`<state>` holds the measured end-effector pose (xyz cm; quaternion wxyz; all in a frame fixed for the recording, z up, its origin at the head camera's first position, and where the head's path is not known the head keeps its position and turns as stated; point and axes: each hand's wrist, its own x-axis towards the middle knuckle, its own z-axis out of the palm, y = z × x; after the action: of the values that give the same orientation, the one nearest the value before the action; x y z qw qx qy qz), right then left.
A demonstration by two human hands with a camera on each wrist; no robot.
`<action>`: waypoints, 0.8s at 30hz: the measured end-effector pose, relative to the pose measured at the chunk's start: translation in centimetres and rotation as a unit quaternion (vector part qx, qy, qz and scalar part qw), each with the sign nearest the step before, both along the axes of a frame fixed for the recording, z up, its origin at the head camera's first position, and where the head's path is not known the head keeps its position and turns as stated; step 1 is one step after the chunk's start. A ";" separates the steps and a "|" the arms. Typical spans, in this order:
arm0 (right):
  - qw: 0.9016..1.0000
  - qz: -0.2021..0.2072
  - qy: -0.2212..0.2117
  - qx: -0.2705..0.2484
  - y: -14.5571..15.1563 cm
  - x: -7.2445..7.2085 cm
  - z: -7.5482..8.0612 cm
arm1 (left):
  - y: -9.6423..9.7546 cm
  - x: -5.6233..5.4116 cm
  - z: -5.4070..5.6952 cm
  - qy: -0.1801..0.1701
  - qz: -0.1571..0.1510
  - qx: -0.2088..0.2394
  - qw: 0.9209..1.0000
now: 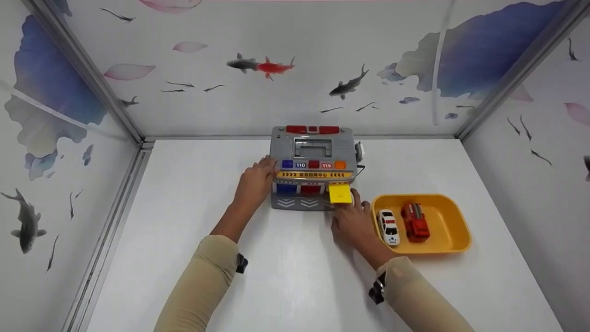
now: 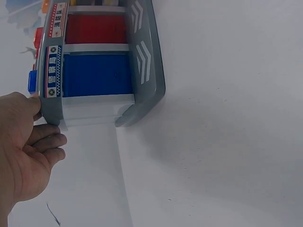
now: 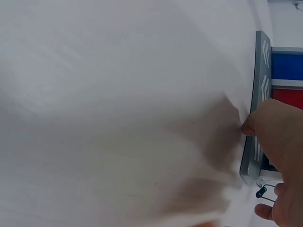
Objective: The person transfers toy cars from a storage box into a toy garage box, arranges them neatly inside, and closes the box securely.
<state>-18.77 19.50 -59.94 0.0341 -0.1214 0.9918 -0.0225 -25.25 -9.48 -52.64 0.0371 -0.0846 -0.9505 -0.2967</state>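
A grey toy garage [image 1: 289, 145] stands on the white table, with a carrying handle, red lights and coloured buttons on top. Its blue door [image 2: 97, 74] and red door [image 2: 97, 29] are down, while the yellow door [image 1: 340, 193] is swung up. My left hand [image 1: 255, 184] rests on the garage's left side, thumb at the upper front edge, other fingers loosely bent below. Below the yellow door is my right hand [image 1: 354, 221], its thumb [image 3: 251, 124] at the ramp's front edge. Its other fingers are partly hidden; I cannot tell whether they hold anything.
A yellow tray [image 1: 449, 203] sits right of my right hand, holding a white police car [image 1: 388, 228] and a red fire truck [image 1: 416, 223]. At the garage's right side is a black hook-shaped piece [image 3: 262, 192]. Patterned panels [image 1: 286, 101] border the table.
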 end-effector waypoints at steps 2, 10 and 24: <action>1.000 -0.004 -0.005 0.001 0.0 -0.2 0.2 | 0.0 0.0 0.1 -0.002 0.001 -0.002 1.000; 1.000 -0.015 -0.013 -0.004 0.2 -1.1 0.6 | 0.2 0.0 0.2 0.006 0.003 -0.012 1.000; 1.000 -0.011 -0.013 -0.004 0.5 -1.3 0.4 | 0.2 0.0 0.3 -0.008 0.006 -0.010 1.000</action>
<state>-20.09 20.01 -59.56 0.0464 -0.1108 0.9924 -0.0283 -25.27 -9.29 -52.39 0.0302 -0.0765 -0.9541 -0.2881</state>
